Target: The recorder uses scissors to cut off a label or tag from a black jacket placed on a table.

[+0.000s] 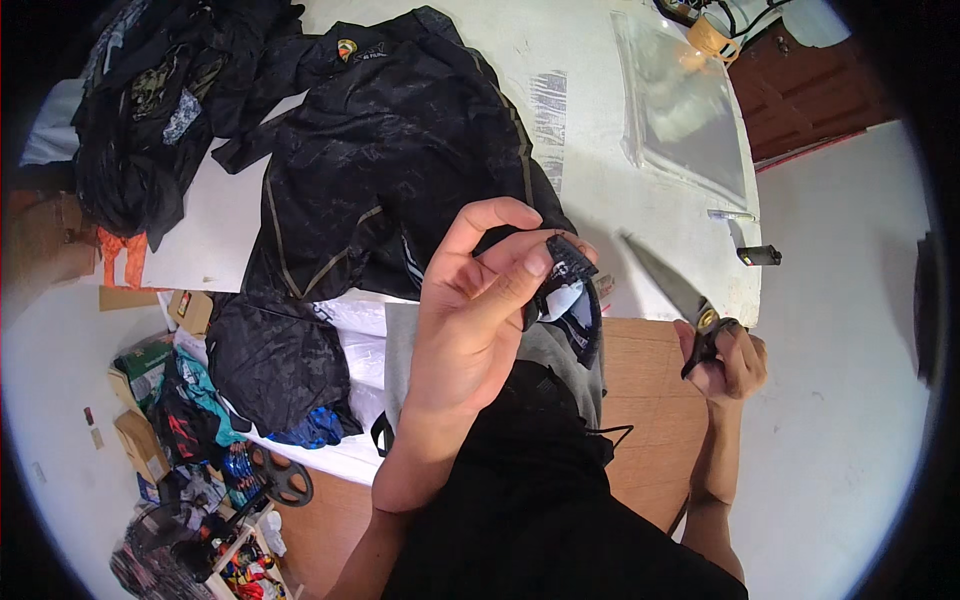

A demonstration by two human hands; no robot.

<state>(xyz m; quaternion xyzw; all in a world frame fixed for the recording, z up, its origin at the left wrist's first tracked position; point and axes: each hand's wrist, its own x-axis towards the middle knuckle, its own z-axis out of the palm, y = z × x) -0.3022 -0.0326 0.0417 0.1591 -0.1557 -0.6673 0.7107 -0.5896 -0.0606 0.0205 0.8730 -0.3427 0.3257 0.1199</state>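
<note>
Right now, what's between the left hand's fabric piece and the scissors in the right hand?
Head view: between the fabric piece in the left hand and the scissors in the right hand there is only bare white table edge.

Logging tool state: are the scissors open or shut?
Shut: the scissors in the right hand show one single closed point.

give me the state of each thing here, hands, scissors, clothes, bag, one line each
left hand: raised, fingers pinching a fold of dark fabric
dark fabric piece: held up, bunched, a pale label showing
right hand: closed around the scissors' handles
scissors: blades together, pointing up and left
black shirt: spread rumpled on the white table
clear plastic bag: lying flat
dark clothes pile: heaped at the table's left end
</note>
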